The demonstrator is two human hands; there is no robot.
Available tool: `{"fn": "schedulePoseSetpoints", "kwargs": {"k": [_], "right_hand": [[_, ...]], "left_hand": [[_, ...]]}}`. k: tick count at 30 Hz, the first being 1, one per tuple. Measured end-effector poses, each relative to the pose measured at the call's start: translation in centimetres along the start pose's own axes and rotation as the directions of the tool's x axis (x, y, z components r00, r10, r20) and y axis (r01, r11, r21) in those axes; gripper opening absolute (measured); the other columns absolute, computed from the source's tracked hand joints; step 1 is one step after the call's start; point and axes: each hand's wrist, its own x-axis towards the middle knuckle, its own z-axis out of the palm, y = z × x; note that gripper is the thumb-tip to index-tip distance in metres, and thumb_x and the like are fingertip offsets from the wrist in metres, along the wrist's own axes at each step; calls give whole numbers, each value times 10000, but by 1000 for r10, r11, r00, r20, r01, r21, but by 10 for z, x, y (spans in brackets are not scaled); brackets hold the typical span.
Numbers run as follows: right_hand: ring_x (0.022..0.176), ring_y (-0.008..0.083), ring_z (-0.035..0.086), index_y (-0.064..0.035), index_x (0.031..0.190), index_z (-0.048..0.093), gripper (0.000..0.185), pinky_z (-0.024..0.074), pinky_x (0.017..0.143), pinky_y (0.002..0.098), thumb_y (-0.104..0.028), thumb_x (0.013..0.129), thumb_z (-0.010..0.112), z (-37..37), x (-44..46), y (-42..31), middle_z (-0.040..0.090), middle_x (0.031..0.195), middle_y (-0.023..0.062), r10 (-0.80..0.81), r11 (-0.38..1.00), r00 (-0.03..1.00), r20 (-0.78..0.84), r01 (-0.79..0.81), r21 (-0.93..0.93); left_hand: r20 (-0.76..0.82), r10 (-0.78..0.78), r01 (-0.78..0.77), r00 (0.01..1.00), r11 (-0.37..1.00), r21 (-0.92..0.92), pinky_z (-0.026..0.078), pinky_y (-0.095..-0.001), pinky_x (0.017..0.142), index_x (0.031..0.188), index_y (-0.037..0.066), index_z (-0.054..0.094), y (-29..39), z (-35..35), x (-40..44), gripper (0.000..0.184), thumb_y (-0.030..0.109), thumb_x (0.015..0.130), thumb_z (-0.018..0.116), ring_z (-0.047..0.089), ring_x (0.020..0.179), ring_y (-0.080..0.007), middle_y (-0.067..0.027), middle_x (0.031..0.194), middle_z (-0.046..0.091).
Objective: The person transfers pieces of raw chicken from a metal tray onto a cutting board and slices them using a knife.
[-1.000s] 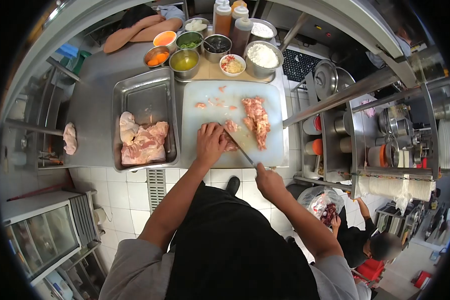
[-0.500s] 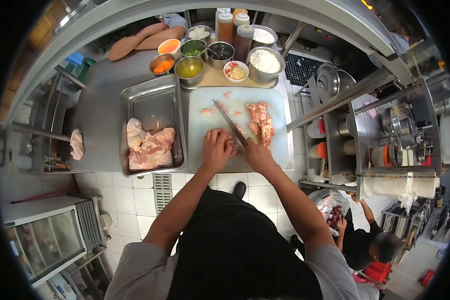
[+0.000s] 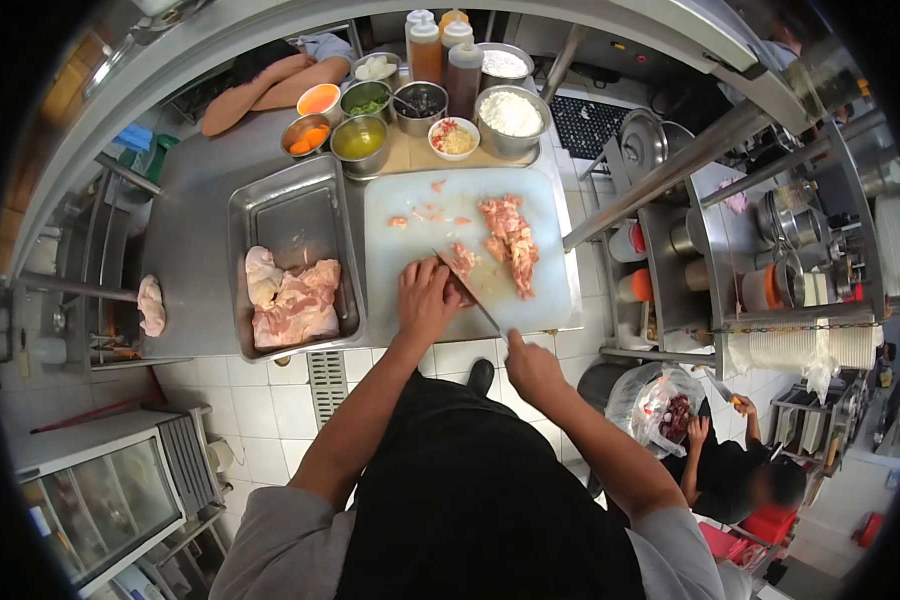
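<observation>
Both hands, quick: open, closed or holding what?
Left hand: fingers bent at the meat on the cutting board; grip cannot be told.
Right hand: closed, holding the knife.

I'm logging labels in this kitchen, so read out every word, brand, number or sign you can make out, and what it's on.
No text can be read.
Squeeze bottles: no legible label.
Knife and cutting board: no legible lettering.
Tubs at right: any print too small or blurred.

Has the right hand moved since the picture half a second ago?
Yes. Judged against the cutting board, the right hand has drawn back, from over the board to just past its near edge.
</observation>
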Motion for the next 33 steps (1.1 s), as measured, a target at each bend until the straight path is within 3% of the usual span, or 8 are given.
{"fn": "schedulePoseSetpoints", "kwargs": {"k": [5,9,11,15,18,20,24,33], "right_hand": [[764,504,727,11,1231,490,294,580,681,614,-137,978,512,4,-11,5,710,812,307,56,998,995,79,-57,5],[723,498,702,-2,1157,476,236,552,653,625,-115,966,557,21,73,-15,680,740,286,-173,978,948,-268,196,63],[737,505,697,5,1167,500,244,552,665,617,-137,978,562,27,116,-23,684,768,302,-146,983,967,-208,165,75],[744,492,709,27,1124,531,242,564,671,576,-179,1000,553,8,133,-2,697,780,301,-281,935,923,-263,325,141],[774,492,713,25,1152,521,258,567,696,578,-181,997,546,-10,111,-5,697,795,312,-103,973,974,-202,141,183],[794,479,722,23,1178,520,262,574,703,573,-154,988,551,-23,93,-22,710,830,304,-81,985,984,-156,103,138],[816,448,740,5,1220,509,276,589,713,560,-116,976,554,-9,88,-43,733,878,278,-125,991,986,-107,130,35],[792,433,740,-41,1288,492,320,597,706,555,-173,1002,545,-3,45,-22,724,842,255,-15,999,1000,-8,14,-43]], "left_hand": [[-12,-4,3,1000,1000,-28,423,-527,1038,1155,62,677,-1,2,-2,383,141,783,721,523,1231,-375,-113,1305,601],[21,-6,7,1000,1000,-26,422,-521,1049,1107,68,682,4,-3,-1,336,126,779,723,531,1234,-369,-105,1328,596],[33,-11,11,999,1000,-10,421,-521,1046,1095,74,681,-1,-6,0,326,124,776,726,531,1240,-368,-103,1332,595],[33,-58,62,998,992,-109,415,-518,1049,1113,86,668,6,-7,-1,352,108,768,731,527,1254,-361,-113,1317,598],[15,-70,71,997,983,-167,430,-505,1006,1136,70,656,2,-15,2,342,121,804,719,553,1207,-362,-130,1260,614],[19,-82,84,996,971,-224,434,-504,987,1136,59,646,-8,-12,2,328,112,818,706,559,1177,-372,-135,1228,617],[49,-49,56,998,985,-165,436,-507,967,1109,46,635,-15,-8,5,303,96,817,695,553,1149,-384,-139,1207,614],[-19,-22,20,1000,996,-87,441,-495,953,1065,55,643,-10,-3,3,296,57,775,702,559,1136,-360,-115,1179,624]]}}
